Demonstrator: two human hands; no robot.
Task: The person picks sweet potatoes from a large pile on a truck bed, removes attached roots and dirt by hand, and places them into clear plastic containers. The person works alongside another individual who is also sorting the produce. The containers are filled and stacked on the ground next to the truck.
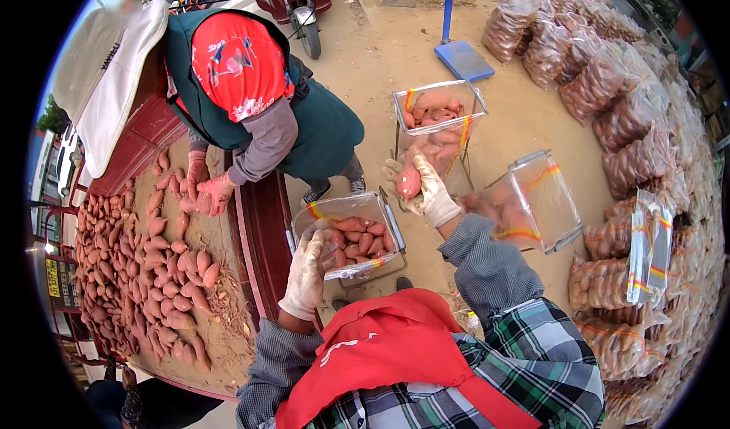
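My right hand point(425, 187), in a soiled white glove, holds a reddish sweet potato point(409, 177) near the centre of the view. Beyond it stands a frame with a clear plastic bag point(479, 110) full of sweet potatoes. My left hand point(306, 272), gloved the same way, is raised at the near left edge of a bag-lined wire frame point(395, 218) partly filled with sweet potatoes point(359, 239). Its fingers are partly curled, and whether something lies between them is unclear. A third bag on a frame point(572, 201), right of my right hand, holds some sweet potatoes at its far end.
At the left a co-worker's gloved hands point(211, 187) are over a truck bed point(228, 343) heaped with sweet potatoes. Filled bags point(599, 87) are stacked along the right, with folded plastic bags point(650, 246) on top. A blue platform scale point(465, 60) and a motor tricycle point(302, 16) stand farther off.
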